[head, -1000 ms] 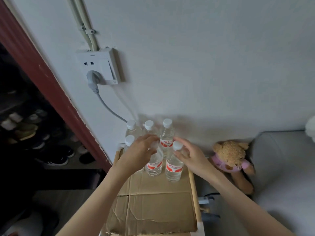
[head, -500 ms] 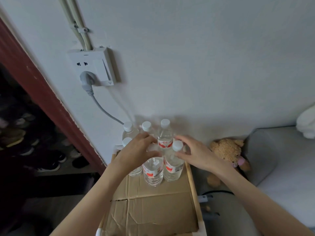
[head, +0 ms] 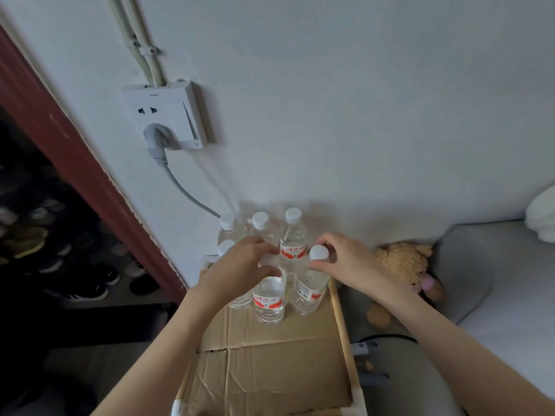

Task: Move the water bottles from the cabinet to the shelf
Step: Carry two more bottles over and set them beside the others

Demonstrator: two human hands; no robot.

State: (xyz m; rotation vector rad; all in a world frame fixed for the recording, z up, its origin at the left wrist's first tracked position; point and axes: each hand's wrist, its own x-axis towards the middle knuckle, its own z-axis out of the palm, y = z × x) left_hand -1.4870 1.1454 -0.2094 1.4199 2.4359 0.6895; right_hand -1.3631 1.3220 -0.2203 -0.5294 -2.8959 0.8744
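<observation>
Now both hands have closed on the front water bottles beside the wall socket (head: 163,117): the left hand (head: 240,265) grips the top of the middle bottle (head: 268,298), and the right hand (head: 350,262) pinches the neck of the right bottle (head: 310,291). A second ago they were only reaching. Both bottles seem to stand on the cardboard-lined shelf (head: 270,367), so they look placed, not yet released.

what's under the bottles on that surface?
A flattened cardboard sheet lies under the water bottles, creased and seamed, inside a light wooden frame. What the cardboard rests on is covered. The left hand hides one bottle's cap.
</observation>
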